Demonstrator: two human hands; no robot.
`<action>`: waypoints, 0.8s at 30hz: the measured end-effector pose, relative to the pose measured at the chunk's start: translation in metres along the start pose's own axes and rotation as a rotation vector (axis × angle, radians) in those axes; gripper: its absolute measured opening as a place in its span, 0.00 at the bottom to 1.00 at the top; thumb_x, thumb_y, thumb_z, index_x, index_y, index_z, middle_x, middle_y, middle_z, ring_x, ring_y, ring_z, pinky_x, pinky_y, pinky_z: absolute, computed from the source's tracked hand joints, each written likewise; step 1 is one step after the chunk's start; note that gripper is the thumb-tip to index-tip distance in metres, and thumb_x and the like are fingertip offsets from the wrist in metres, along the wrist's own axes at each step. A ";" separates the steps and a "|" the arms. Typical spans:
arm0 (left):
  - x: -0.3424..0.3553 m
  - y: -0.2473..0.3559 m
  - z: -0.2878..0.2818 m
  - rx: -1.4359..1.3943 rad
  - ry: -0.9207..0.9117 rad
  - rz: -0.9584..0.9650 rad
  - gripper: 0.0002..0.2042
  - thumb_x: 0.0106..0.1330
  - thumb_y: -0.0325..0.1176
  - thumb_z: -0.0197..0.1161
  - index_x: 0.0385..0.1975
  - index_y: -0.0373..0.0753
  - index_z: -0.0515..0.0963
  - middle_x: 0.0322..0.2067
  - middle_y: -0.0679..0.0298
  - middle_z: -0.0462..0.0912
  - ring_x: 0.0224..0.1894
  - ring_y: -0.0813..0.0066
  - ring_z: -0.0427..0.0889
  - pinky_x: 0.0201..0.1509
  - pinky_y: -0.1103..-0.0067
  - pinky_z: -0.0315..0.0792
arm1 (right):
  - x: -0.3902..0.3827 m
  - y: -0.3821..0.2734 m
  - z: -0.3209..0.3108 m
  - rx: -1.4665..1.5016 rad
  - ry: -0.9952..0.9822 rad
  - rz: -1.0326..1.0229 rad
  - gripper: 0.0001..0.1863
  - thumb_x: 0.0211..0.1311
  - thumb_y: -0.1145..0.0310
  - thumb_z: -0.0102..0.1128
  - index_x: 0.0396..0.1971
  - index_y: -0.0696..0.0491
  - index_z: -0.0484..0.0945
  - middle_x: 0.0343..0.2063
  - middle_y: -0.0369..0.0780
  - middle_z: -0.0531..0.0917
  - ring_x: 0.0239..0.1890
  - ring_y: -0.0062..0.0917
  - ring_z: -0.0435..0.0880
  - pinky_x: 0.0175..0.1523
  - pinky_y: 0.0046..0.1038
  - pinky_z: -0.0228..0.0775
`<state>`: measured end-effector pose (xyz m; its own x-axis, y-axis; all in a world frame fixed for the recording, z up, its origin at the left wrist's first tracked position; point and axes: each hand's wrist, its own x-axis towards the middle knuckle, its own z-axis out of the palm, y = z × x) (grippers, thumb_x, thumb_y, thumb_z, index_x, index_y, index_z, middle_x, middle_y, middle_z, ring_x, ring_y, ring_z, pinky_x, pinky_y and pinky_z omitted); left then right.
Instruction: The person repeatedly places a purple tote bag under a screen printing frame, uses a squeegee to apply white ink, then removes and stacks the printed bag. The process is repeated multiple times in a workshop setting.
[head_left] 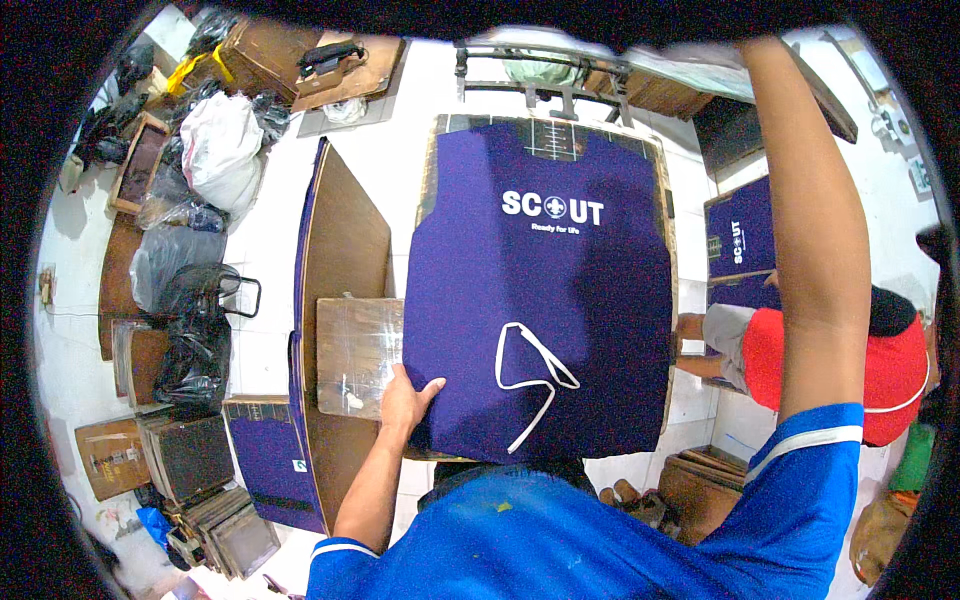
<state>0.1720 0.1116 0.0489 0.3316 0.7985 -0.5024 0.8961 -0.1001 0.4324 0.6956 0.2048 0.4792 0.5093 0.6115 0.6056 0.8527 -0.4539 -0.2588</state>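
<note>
In front of me a piece of purple cloth (460, 260) with a white print (553, 207) near its top is spread over a board with grid lines (553, 140). On the lower part of the cloth lies a thin white cord (525, 384), bent into a loose loop. My left hand (403, 403) rests at the lower left edge of the cloth, thumb apart from the fingers, holding nothing that I can see. My right arm (815, 250) stretches up and away at the right; its hand is beyond the picture's upper edge.
Left of the cloth stand a taped brown box (358, 350) and an upright brown panel (345, 260). White bags (220, 145), black bags (195, 340) and stacked boards (190, 455) line the left wall. At right a person in red (780, 370) is beside another purple cloth (740, 235).
</note>
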 end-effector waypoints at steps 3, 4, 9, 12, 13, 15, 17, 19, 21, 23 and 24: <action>0.004 0.000 -0.001 -0.017 -0.061 -0.081 0.43 0.59 0.58 0.79 0.60 0.26 0.71 0.53 0.33 0.84 0.57 0.36 0.84 0.62 0.55 0.76 | 0.002 -0.001 0.001 0.016 -0.027 -0.036 0.43 0.46 0.21 0.71 0.11 0.53 0.77 0.14 0.39 0.78 0.22 0.27 0.80 0.34 0.34 0.71; 0.006 -0.001 -0.001 0.014 -0.057 -0.069 0.45 0.58 0.63 0.77 0.59 0.26 0.72 0.51 0.32 0.84 0.55 0.36 0.85 0.61 0.54 0.77 | 0.003 -0.001 0.001 -0.001 -0.011 -0.019 0.43 0.46 0.23 0.72 0.11 0.54 0.77 0.13 0.39 0.77 0.21 0.26 0.78 0.32 0.34 0.69; 0.025 0.002 -0.021 0.314 -0.081 0.048 0.46 0.55 0.74 0.70 0.47 0.26 0.83 0.43 0.37 0.88 0.49 0.39 0.88 0.56 0.54 0.80 | -0.008 -0.002 0.001 0.027 0.022 -0.029 0.43 0.46 0.24 0.73 0.12 0.56 0.77 0.15 0.40 0.79 0.21 0.27 0.77 0.33 0.35 0.70; 0.040 0.034 -0.053 0.458 -0.147 0.078 0.41 0.57 0.74 0.69 0.36 0.30 0.88 0.38 0.40 0.89 0.45 0.41 0.89 0.52 0.55 0.82 | -0.025 0.002 0.005 -0.071 0.002 0.034 0.44 0.47 0.22 0.69 0.15 0.57 0.79 0.18 0.45 0.83 0.24 0.33 0.83 0.36 0.39 0.73; 0.045 0.055 -0.066 0.413 -0.130 0.138 0.41 0.59 0.72 0.68 0.43 0.30 0.86 0.41 0.41 0.89 0.48 0.42 0.89 0.55 0.57 0.81 | -0.036 0.005 0.006 -0.071 0.029 -0.005 0.40 0.49 0.25 0.70 0.21 0.55 0.82 0.22 0.45 0.85 0.28 0.35 0.85 0.38 0.39 0.75; 0.043 0.109 -0.085 0.139 0.036 0.375 0.38 0.64 0.64 0.70 0.55 0.30 0.82 0.49 0.43 0.87 0.55 0.45 0.86 0.60 0.60 0.79 | -0.070 0.010 0.018 -0.067 0.066 -0.081 0.32 0.54 0.32 0.72 0.31 0.51 0.87 0.28 0.45 0.89 0.34 0.39 0.89 0.44 0.40 0.80; 0.033 0.173 -0.096 -0.318 0.246 0.722 0.36 0.65 0.50 0.76 0.67 0.33 0.73 0.61 0.46 0.81 0.65 0.51 0.80 0.68 0.64 0.74 | -0.111 0.020 0.025 -0.083 0.072 -0.122 0.34 0.47 0.30 0.78 0.36 0.50 0.89 0.29 0.43 0.90 0.34 0.37 0.91 0.44 0.38 0.81; 0.020 0.227 -0.095 -0.738 0.225 0.841 0.39 0.68 0.43 0.75 0.73 0.34 0.63 0.62 0.48 0.78 0.65 0.55 0.79 0.70 0.60 0.73 | -0.166 0.028 0.042 0.012 0.167 -0.237 0.34 0.42 0.32 0.82 0.31 0.49 0.88 0.28 0.41 0.88 0.33 0.36 0.88 0.42 0.37 0.79; 0.008 0.261 -0.076 -1.187 0.066 0.709 0.35 0.72 0.41 0.71 0.72 0.38 0.61 0.64 0.53 0.75 0.65 0.62 0.77 0.66 0.62 0.76 | -0.235 0.032 0.063 -0.023 0.124 -0.215 0.35 0.38 0.32 0.83 0.28 0.51 0.86 0.28 0.39 0.86 0.34 0.38 0.85 0.45 0.41 0.72; -0.006 0.261 -0.045 -1.717 -0.146 0.235 0.26 0.74 0.34 0.66 0.68 0.39 0.64 0.59 0.63 0.76 0.61 0.72 0.77 0.62 0.68 0.80 | -0.292 0.039 0.085 0.011 -0.103 -0.139 0.34 0.40 0.33 0.81 0.29 0.50 0.85 0.27 0.37 0.84 0.34 0.35 0.83 0.48 0.41 0.68; 0.002 0.255 -0.027 -1.595 -0.096 0.063 0.24 0.75 0.34 0.63 0.68 0.42 0.64 0.59 0.63 0.76 0.59 0.76 0.77 0.56 0.71 0.83 | -0.309 0.045 0.103 0.110 -0.178 -0.128 0.31 0.42 0.36 0.81 0.29 0.51 0.85 0.28 0.38 0.84 0.36 0.36 0.83 0.48 0.41 0.68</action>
<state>0.3931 0.1039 0.1778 0.4259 0.7725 -0.4711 -0.3091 0.6135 0.7267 0.5887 0.0617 0.2028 0.4009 0.7683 0.4991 0.9140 -0.2985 -0.2747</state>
